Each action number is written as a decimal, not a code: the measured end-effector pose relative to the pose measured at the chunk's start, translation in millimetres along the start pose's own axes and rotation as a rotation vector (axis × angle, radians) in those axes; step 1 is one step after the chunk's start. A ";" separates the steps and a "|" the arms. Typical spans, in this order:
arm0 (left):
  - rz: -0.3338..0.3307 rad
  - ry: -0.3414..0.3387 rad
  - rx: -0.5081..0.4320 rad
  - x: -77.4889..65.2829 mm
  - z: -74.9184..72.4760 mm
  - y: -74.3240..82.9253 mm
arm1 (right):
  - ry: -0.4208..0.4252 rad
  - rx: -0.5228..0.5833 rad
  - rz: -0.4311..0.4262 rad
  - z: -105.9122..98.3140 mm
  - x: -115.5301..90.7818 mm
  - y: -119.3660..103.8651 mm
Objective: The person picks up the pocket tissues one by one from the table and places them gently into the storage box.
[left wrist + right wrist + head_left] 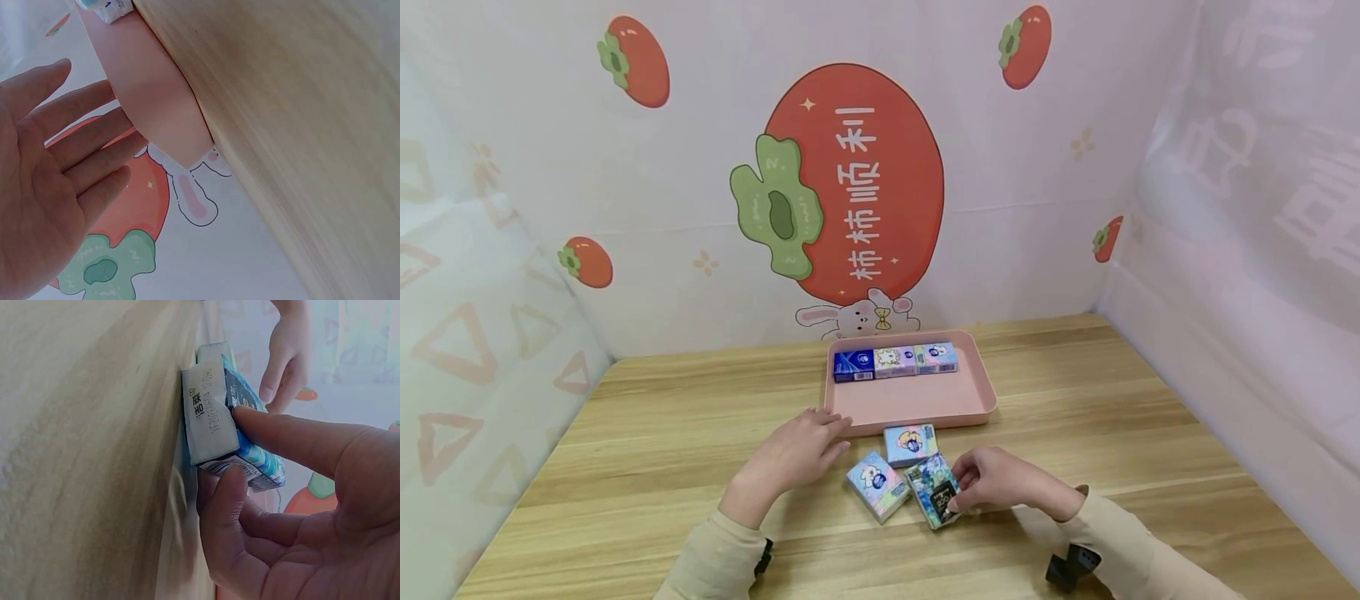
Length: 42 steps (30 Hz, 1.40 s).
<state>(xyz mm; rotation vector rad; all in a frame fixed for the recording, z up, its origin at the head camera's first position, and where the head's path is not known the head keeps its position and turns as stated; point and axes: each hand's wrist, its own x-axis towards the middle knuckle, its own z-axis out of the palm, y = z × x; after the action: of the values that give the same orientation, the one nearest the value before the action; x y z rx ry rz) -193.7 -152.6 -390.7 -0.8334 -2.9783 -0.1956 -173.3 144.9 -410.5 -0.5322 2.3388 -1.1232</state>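
My right hand (1000, 483) pinches a blue-green patterned tissue pack (927, 482) with a black label. In the right wrist view, the thumb and fingers press on that pack's printed face and end. A light-blue tissue pack (877, 485) lies tilted just left of it, and another light-blue tissue pack (912, 443) lies behind, near the tray. My left hand (793, 450) has its fingers extended at the near left corner of the pink tray (917, 402). The left wrist view shows its palm empty and the fingertips at the tray's wall (156, 94).
Along the tray's back side stand three tissue packs in a row: dark blue (853, 365), pink (895, 360) and light blue (937, 357). Wood-grain table (655, 450) surrounds the tray. A printed backdrop (700, 167) rises behind and at both sides.
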 end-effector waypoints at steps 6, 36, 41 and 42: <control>-0.006 -0.005 0.005 0.1 -0.4 0.0 | -0.010 0.000 -0.025 -3.8 0.5 -0.4; -0.009 -0.009 0.016 1.8 -0.3 0.6 | 0.035 0.147 -0.016 -28.7 3.9 -9.9; 0.005 0.004 0.022 1.2 1.7 0.1 | 0.053 0.156 -0.005 -35.1 7.7 -14.2; 0.006 0.004 0.024 1.2 2.1 -0.1 | 0.056 0.158 0.000 -36.3 8.6 -15.1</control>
<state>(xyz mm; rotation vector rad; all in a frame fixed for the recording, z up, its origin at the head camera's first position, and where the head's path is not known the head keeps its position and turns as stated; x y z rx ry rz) -194.8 -151.8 -392.7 -0.8387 -2.9675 -0.1614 -199.2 153.6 -380.9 -0.4487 2.2720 -1.3251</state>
